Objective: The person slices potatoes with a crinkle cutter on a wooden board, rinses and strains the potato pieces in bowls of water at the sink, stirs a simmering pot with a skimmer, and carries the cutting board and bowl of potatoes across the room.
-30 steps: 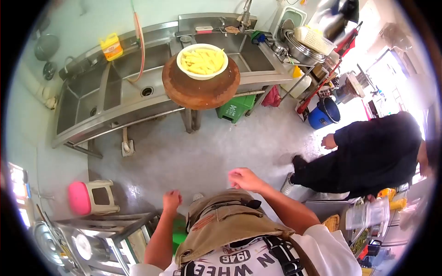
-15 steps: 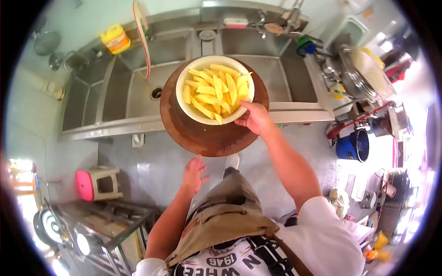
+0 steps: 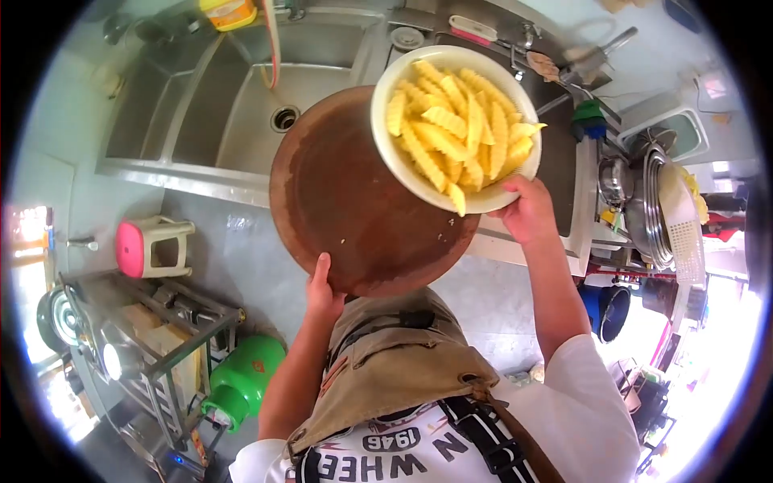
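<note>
My right hand (image 3: 527, 211) grips the near right rim of a round cream-white bowl (image 3: 420, 190), its thumb on top. Crinkle-cut potato sticks (image 3: 463, 129) are heaped in the bowl, and a few poke past the rim. The bowl is over the far right part of a thick, round, brown wooden chopping board (image 3: 354, 201). My left hand (image 3: 324, 294) is at the board's near left edge, thumb laid over the top and the other fingers hidden beneath. Small pale crumbs dot the bare wood.
Steel sinks (image 3: 233, 121) run along the wall beyond the board. Nested metal bowls (image 3: 654, 209) and a white strainer (image 3: 683, 225) stand at the right, above a blue bucket (image 3: 604, 310). A pink-topped stool (image 3: 153, 248), a green gas cylinder (image 3: 250, 378) and a metal rack (image 3: 169, 354) are at the left.
The bowl has moved right with my right hand, uncovering more of the board. My left hand, formerly free below the board, has taken hold of its edge. The view has shifted.
</note>
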### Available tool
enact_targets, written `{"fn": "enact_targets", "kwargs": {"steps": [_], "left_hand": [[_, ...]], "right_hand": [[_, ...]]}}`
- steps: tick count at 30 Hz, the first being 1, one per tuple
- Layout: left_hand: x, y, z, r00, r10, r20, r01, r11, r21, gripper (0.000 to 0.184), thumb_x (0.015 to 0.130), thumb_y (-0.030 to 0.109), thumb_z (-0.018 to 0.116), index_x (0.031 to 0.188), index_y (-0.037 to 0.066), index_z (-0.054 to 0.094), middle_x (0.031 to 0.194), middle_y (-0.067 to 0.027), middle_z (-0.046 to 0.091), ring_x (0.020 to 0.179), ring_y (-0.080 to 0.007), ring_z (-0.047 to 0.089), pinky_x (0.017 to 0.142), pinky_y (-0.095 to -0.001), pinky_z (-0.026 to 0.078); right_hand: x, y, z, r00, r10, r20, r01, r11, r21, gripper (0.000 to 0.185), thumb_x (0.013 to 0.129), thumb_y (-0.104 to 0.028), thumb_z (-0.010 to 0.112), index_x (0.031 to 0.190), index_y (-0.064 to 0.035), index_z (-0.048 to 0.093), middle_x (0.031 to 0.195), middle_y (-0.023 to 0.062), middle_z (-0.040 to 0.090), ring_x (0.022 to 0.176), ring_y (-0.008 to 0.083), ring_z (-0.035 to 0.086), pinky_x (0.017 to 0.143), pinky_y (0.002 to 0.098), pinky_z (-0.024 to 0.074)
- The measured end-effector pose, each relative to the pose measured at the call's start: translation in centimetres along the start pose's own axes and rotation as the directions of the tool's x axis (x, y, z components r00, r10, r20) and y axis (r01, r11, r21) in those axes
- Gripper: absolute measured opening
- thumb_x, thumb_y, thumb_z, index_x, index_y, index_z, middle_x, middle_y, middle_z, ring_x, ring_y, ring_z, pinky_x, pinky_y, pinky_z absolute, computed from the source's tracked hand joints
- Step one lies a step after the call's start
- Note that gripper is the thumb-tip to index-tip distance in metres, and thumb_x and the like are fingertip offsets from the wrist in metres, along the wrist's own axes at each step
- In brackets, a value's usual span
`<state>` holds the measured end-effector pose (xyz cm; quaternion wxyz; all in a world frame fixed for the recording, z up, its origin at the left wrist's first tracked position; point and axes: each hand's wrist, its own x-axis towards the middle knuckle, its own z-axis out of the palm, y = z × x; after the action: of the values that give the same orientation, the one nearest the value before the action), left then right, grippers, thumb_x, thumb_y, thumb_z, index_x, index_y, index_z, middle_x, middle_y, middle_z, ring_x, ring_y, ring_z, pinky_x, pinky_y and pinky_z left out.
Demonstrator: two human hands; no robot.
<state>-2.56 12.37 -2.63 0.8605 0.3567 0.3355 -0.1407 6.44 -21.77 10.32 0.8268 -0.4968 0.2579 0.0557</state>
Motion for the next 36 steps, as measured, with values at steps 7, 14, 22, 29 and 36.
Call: {"fn": "enact_targets", "kwargs": {"steps": [7, 14, 22, 29, 36], "left_hand": [[-2.8, 2.7, 3.7, 0.988, 0.076, -0.135, -0.065, 0.994, 0.086, 0.051, 0.084, 0.025, 0.069, 0.123, 0.000, 0.048, 0.113, -0.0115, 0.061, 0.095, -0.0263, 0.063, 0.077, -0.0381, 0.056], [-5.2, 7.3, 8.9, 0.981, 0.149, -0.126, -0.102, 0.942, 0.321, 0.049, 0.084, 0.023, 0.068, 0.122, -0.001, 0.049, 0.113, -0.0124, 0.060, 0.098, -0.0259, 0.061, 0.078, -0.0367, 0.054], [-5.6, 9.3, 11.2, 0.989, 0.127, -0.071, -0.086, 0.905, 0.417, 0.045, 0.085, 0.027, 0.065, 0.121, 0.004, 0.052, 0.117, -0.0096, 0.058, 0.107, -0.0266, 0.057, 0.086, -0.0440, 0.049], [-5.6, 9.5, 11.4, 0.988, 0.157, -0.018, -0.132, 0.886, 0.443, 0.049, 0.085, 0.026, 0.065, 0.124, 0.001, 0.049, 0.119, -0.0124, 0.057, 0.108, -0.0298, 0.057, 0.089, -0.0448, 0.048], [-6.4, 9.4, 12.7, 0.982, 0.178, -0.071, -0.133, 0.900, 0.416, 0.042, 0.085, 0.018, 0.065, 0.118, -0.004, 0.051, 0.107, -0.0124, 0.062, 0.092, -0.0244, 0.064, 0.072, -0.0341, 0.054]], "right_hand": [[-1.5, -3.5, -6.8, 0.972, -0.154, -0.178, 0.164, 0.986, 0.042, 0.036, 0.082, -0.005, 0.050, 0.115, 0.0098, 0.049, 0.103, 0.0194, 0.061, 0.080, 0.0304, 0.066, 0.056, 0.0394, 0.0596], [-4.0, -3.1, -10.4, 0.934, -0.149, -0.324, 0.197, 0.973, 0.120, 0.039, 0.082, -0.004, 0.048, 0.118, 0.0109, 0.046, 0.107, 0.0203, 0.059, 0.082, 0.0315, 0.066, 0.056, 0.0393, 0.0594], [-5.4, -1.8, -12.3, 0.936, -0.156, -0.315, 0.215, 0.963, 0.162, 0.040, 0.082, -0.002, 0.046, 0.118, 0.0146, 0.043, 0.105, 0.0222, 0.060, 0.078, 0.0309, 0.066, 0.053, 0.0367, 0.0580], [-5.6, -1.6, -12.5, 0.932, -0.165, -0.322, 0.228, 0.959, 0.170, 0.040, 0.081, -0.002, 0.045, 0.117, 0.0156, 0.043, 0.103, 0.0227, 0.060, 0.074, 0.0302, 0.066, 0.052, 0.0355, 0.0582], [-5.1, -1.6, -12.8, 0.932, -0.127, -0.340, 0.202, 0.960, 0.195, 0.043, 0.080, -0.003, 0.045, 0.120, 0.0135, 0.041, 0.103, 0.0216, 0.060, 0.075, 0.0294, 0.066, 0.051, 0.0353, 0.0579]]}}
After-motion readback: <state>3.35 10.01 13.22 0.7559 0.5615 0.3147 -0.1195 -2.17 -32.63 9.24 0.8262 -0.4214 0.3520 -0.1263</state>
